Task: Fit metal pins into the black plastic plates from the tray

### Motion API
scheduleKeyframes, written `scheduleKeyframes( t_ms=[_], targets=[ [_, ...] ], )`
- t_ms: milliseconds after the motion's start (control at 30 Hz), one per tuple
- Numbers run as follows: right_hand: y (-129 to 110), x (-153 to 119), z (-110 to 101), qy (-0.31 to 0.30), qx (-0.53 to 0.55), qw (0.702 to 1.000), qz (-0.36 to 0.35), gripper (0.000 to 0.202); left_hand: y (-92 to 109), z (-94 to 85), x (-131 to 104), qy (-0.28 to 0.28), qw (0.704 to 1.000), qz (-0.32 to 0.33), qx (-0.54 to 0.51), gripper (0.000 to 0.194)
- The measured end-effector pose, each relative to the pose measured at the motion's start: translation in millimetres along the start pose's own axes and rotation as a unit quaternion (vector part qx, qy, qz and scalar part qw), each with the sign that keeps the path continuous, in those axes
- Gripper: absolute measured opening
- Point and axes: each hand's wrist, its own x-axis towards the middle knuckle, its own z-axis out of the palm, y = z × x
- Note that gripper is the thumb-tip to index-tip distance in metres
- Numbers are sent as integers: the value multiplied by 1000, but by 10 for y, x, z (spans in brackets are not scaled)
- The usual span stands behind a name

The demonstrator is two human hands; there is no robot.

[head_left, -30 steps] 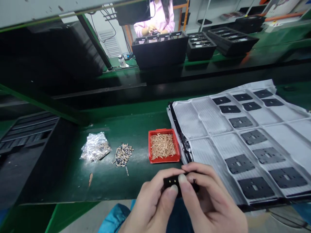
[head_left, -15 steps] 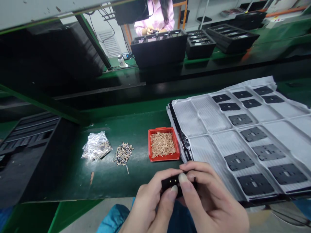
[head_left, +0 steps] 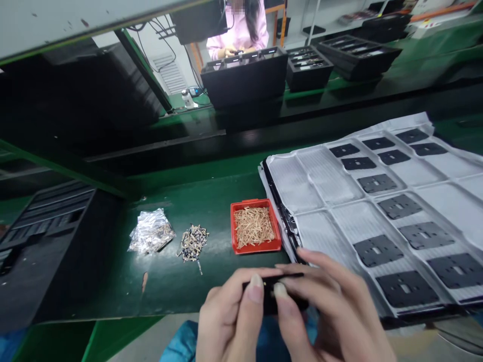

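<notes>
Low in the centre, a small black part (head_left: pixel 268 297) is pinched between both hands, mostly covered by fingers. My left hand (head_left: pixel 231 306) grips its left end, thumb on the face toward me and fingers behind. My right hand (head_left: pixel 328 306) closes on the other side, thumb pressing near the middle and its fingers along the back edge. Just beyond the hands stands a red bin (head_left: pixel 258 248) full of thin copper-coloured strips (head_left: pixel 253 226). To its left lies a loose heap of small metal pieces (head_left: pixel 193 243).
A clear plastic bag (head_left: pixel 151 229) with small parts lies farther left. At right, a white-lined tray (head_left: pixel 320 226) carries several black plates (head_left: pixel 400 206). A black slotted box (head_left: pixel 56 251) stands left. Across the bench, a person (head_left: pixel 241 30) works behind black bins (head_left: pixel 245 78).
The black part has turned in my hands, its face now more hidden. My left thumb has moved up onto it, and the right fingers have shifted along its back edge.
</notes>
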Motion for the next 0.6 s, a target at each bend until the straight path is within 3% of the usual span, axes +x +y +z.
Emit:
scheduleKeyframes(
  t_ms=[67,133,200,300,500,600],
  targets=[
    [44,-16,-16,2,42,997,63,31,7,-7,53,-22,992,-54,-113,33],
    [83,-12,-44,-28,96,990,102,18,21,-11,99,-55,972,-94,-208,35],
    [106,8,-79,-54,143,983,106,8,39,-19,129,-81,958,-113,-253,33],
    [117,39,-132,-54,176,978,101,10,66,-58,156,-130,941,-131,-285,30],
    [156,41,-156,-62,223,970,73,14,113,-115,131,-188,939,-138,-253,34],
    [166,17,-131,-70,227,969,65,17,105,-39,3,-111,979,-55,-162,32]
  ],
)
